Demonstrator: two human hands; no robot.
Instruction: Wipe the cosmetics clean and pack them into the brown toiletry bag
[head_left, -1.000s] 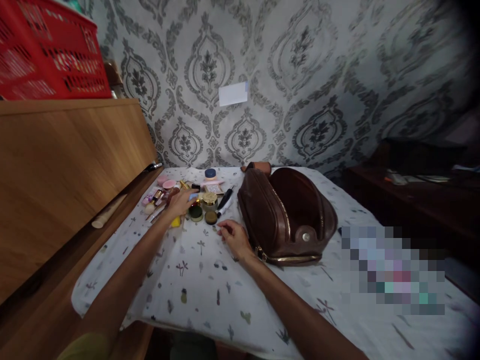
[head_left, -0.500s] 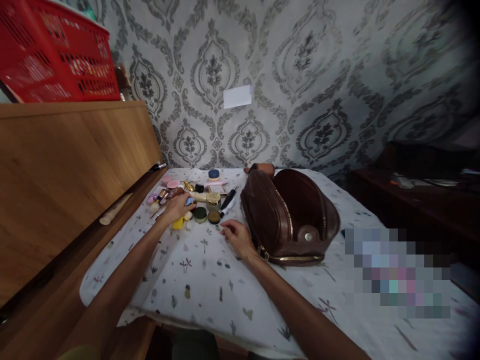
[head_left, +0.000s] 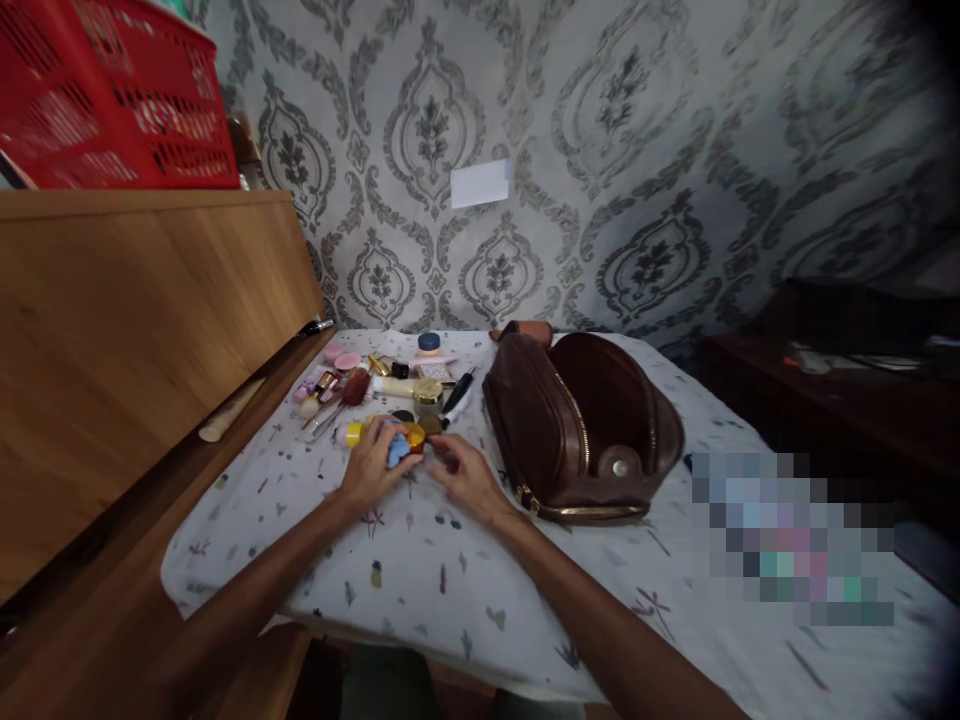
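My left hand (head_left: 373,465) is curled round a small blue thing (head_left: 397,451), seemingly a makeup sponge, just above the printed white cloth (head_left: 420,570). An orange-yellow piece (head_left: 415,437) shows at its fingertips. My right hand (head_left: 466,477) rests close beside it, fingers bent, thumb and forefinger pinched near the blue thing; what they hold is unclear. Behind both hands lies a cluster of cosmetics (head_left: 390,385): jars, brushes, tubes, compacts. An open brown leather pouch (head_left: 581,425) stands just right of my right hand.
A wooden cabinet side (head_left: 135,330) rises along the left, with a red plastic crate (head_left: 112,100) on top. Patterned wallpaper with a white slip (head_left: 481,184) backs the table. A dark side table (head_left: 840,390) stands at the right. A pixelated patch lies at right on the cloth.
My left hand has drawn back from the cosmetics cluster toward me, bringing the blue thing with it, and now meets my right hand, which shifted slightly left.
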